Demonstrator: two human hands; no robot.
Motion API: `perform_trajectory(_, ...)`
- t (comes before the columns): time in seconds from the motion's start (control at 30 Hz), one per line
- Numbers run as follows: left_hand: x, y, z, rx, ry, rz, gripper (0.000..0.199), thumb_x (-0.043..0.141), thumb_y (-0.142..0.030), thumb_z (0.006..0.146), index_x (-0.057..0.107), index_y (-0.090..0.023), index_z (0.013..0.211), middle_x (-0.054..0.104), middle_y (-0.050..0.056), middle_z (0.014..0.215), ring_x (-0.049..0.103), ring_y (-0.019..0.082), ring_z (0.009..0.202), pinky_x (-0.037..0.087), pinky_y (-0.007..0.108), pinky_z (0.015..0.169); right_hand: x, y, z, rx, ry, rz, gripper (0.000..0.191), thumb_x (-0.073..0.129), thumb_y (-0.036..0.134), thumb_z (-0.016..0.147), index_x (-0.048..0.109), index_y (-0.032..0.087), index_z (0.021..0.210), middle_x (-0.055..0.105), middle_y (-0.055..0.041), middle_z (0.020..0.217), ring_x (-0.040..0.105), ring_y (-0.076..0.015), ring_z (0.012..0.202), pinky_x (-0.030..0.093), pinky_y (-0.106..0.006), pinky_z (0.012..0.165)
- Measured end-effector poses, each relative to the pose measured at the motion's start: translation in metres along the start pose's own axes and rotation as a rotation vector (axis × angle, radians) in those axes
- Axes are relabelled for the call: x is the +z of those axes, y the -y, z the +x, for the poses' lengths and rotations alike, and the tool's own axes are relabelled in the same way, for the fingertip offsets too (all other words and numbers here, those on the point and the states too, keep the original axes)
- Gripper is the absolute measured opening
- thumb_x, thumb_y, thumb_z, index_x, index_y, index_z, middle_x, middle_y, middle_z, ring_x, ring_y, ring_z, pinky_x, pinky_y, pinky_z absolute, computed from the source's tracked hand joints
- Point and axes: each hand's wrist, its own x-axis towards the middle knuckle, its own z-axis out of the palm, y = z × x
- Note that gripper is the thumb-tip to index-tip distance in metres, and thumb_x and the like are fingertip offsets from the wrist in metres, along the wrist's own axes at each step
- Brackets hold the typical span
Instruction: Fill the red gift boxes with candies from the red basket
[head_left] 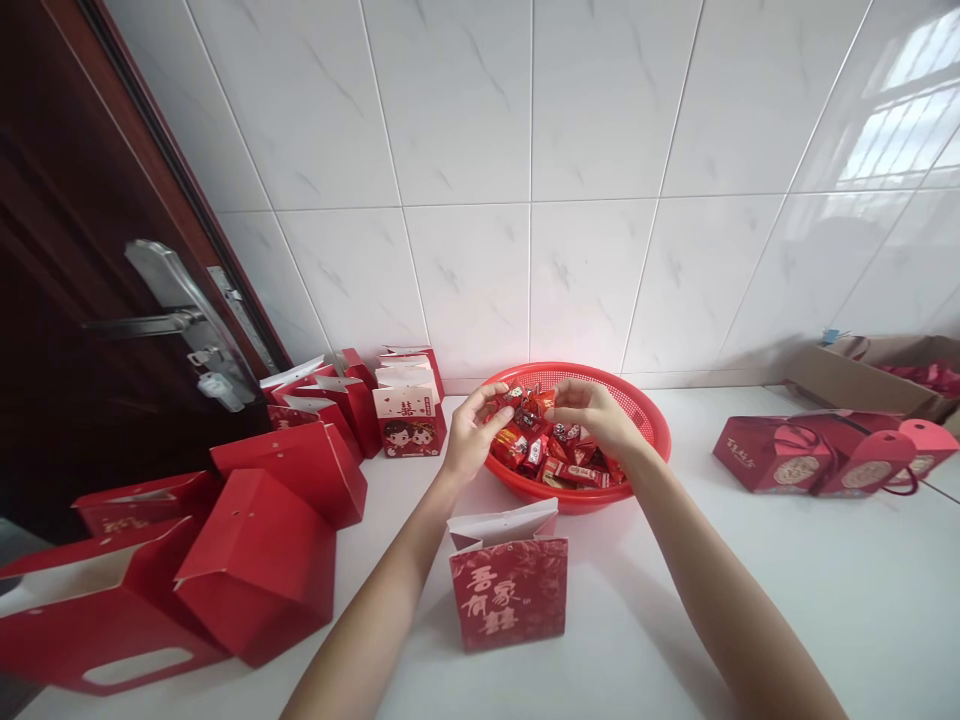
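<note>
A red plastic basket (656, 425) of wrapped candies (585, 473) stands near the tiled wall. At its left side, my left hand (476, 425) is over the candies, thumb and fingers curved and apart; I see nothing held in it. My right hand (596, 412) reaches in from the right, its thumb and fingertips pinched at an orange-red wrapped candy (545, 402). In front of the basket, between my forearms, a red paper box (510, 595) with white characters stands upright, its top open.
Red paper boxes (262, 560) crowd the left, beside a dark door (67, 250). Small boxes with cartoon faces (411, 425) stand by the wall. Tied red boxes (776, 455) and a cardboard box (862, 370) are at the right.
</note>
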Motion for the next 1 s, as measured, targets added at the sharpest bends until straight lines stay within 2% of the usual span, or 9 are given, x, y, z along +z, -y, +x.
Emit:
perform_trajectory(0.17, 0.002, -0.012, -0.001, 0.023, -0.015, 0.022, 0.037, 0.079, -0.034, 0.070, 0.069, -0.019, 0.102, 0.072, 0.008, 0.114, 0.066, 0.024, 0.109, 0.051, 0.037, 0.098, 0.002, 0.016, -0.007, -0.016, 0.019, -0.017, 0.027, 0.082, 0.033, 0.066, 0.063, 0.019, 0.077, 0.068, -0.0006, 0.080, 0.064, -0.0153, 0.075, 0.051, -0.029, 0.069)
perform_trajectory(0.33, 0.003, -0.036, -0.005, 0.139, 0.000, 0.097, 0.032, 0.076, -0.033, 0.076, 0.069, -0.021, 0.104, 0.072, 0.008, 0.116, 0.067, 0.023, 0.110, 0.053, 0.035, 0.096, 0.007, 0.030, -0.014, -0.082, 0.024, -0.067, 0.030, 0.083, 0.037, 0.069, 0.062, 0.018, 0.080, 0.069, -0.0028, 0.085, 0.065, -0.0154, 0.073, 0.051, -0.028, 0.062)
perform_trajectory(0.5, 0.000, -0.063, -0.013, 0.264, 0.036, 0.227, 0.026, 0.073, -0.030, 0.083, 0.070, -0.022, 0.107, 0.071, 0.006, 0.115, 0.065, 0.023, 0.113, 0.056, 0.030, 0.090, 0.014, 0.043, -0.025, -0.142, 0.052, -0.120, 0.029, 0.080, 0.038, 0.074, 0.060, 0.019, 0.082, 0.069, -0.0038, 0.082, 0.068, -0.0172, 0.076, 0.052, -0.028, 0.062)
perform_trajectory(0.67, -0.001, -0.089, -0.025, 0.332, 0.095, 0.299, 0.022, 0.072, -0.028, 0.085, 0.072, -0.024, 0.107, 0.070, 0.005, 0.112, 0.065, 0.022, 0.110, 0.060, 0.027, 0.083, 0.023, 0.055, -0.040, -0.151, 0.089, -0.152, 0.029, 0.078, 0.036, 0.077, 0.061, 0.020, 0.094, 0.065, 0.0000, 0.075, 0.060, -0.0124, 0.059, 0.049, -0.026, 0.051)
perform_trajectory(0.77, -0.003, -0.105, -0.032, 0.324, 0.116, 0.326, 0.022, 0.074, -0.026, 0.083, 0.073, -0.023, 0.104, 0.069, 0.004, 0.108, 0.066, 0.021, 0.105, 0.061, 0.026, 0.081, 0.028, 0.061, -0.051, -0.152, 0.096, -0.206, 0.028, 0.075, 0.033, 0.080, 0.060, 0.021, 0.099, 0.063, 0.0012, 0.073, 0.060, -0.0131, 0.059, 0.048, -0.025, 0.049)
perform_trajectory(0.87, -0.007, -0.120, -0.037, 0.293, 0.168, 0.364, 0.019, 0.076, -0.027, 0.081, 0.075, -0.023, 0.099, 0.070, 0.005, 0.102, 0.067, 0.020, 0.097, 0.062, 0.027, 0.075, 0.030, 0.068, -0.061, -0.193, 0.137, -0.260, 0.020, 0.070, 0.029, 0.083, 0.060, 0.022, 0.099, 0.066, -0.0011, 0.080, 0.062, -0.0142, 0.063, 0.050, -0.026, 0.052)
perform_trajectory(1.0, -0.019, -0.141, -0.043, 0.255, 0.227, 0.405, 0.012, 0.076, -0.030, 0.080, 0.077, -0.022, 0.090, 0.071, 0.005, 0.091, 0.068, 0.019, 0.085, 0.059, 0.024, 0.064, 0.024, 0.077, -0.069, -0.233, 0.298, -0.343, 0.019, 0.067, 0.020, 0.083, 0.063, 0.022, 0.102, 0.071, -0.0036, 0.093, 0.068, -0.0180, 0.081, 0.055, -0.029, 0.068)
